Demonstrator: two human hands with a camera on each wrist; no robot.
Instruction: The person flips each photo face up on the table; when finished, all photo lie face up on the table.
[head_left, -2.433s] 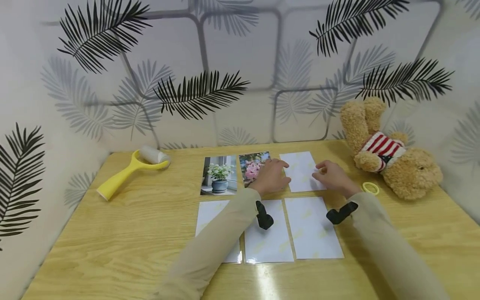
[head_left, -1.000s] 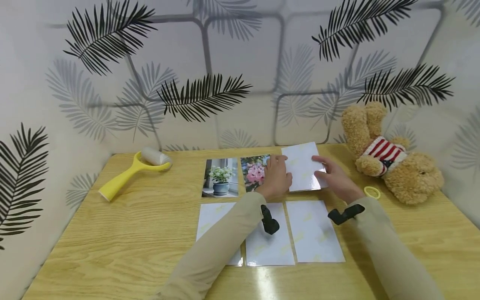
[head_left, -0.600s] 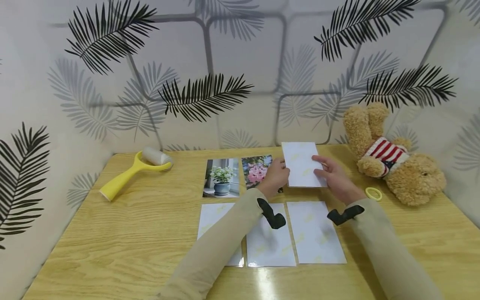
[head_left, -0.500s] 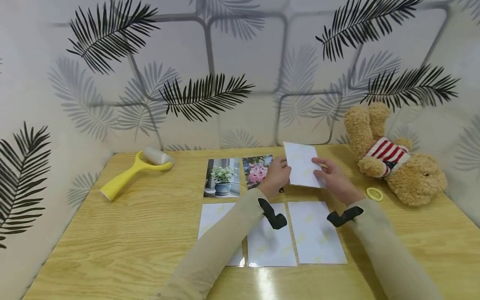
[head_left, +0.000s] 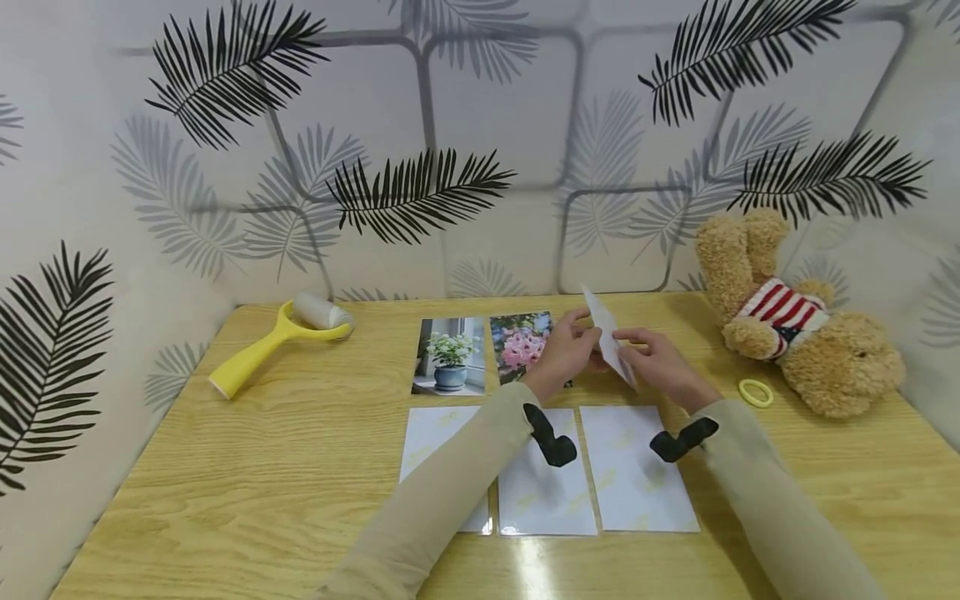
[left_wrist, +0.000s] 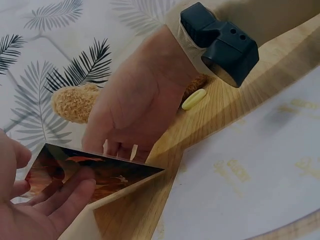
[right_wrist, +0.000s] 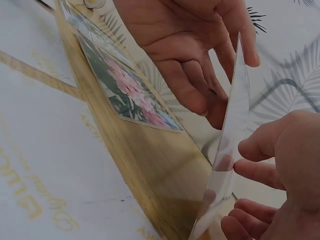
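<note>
My left hand (head_left: 557,357) pinches a photo card (head_left: 601,318) that stands tilted nearly on edge above the back of the table. Its dark reddish picture side (left_wrist: 112,177) faces my left fingers. Toward my right hand (head_left: 663,368) turns the white back, and my right thumb and fingertips (right_wrist: 242,170) touch it with loosely extended fingers. Left of the raised card lie a pink flower photo (head_left: 517,343), partly covered by my left hand, and a potted plant photo (head_left: 450,367). Nearer me are several white cards, back side up, including one at the right (head_left: 641,475).
A teddy bear (head_left: 840,358) in a striped shirt lies at the right, with a yellow ring (head_left: 755,393) beside it. Far left is a yellow-handled lint roller (head_left: 255,354). The patterned wall (head_left: 480,108) rises behind the wooden table (head_left: 247,483).
The card has been lifted off the table and turned from flat to nearly edge-on. My left hand has shifted from its left side to grip it; my right fingers now only touch its back.
</note>
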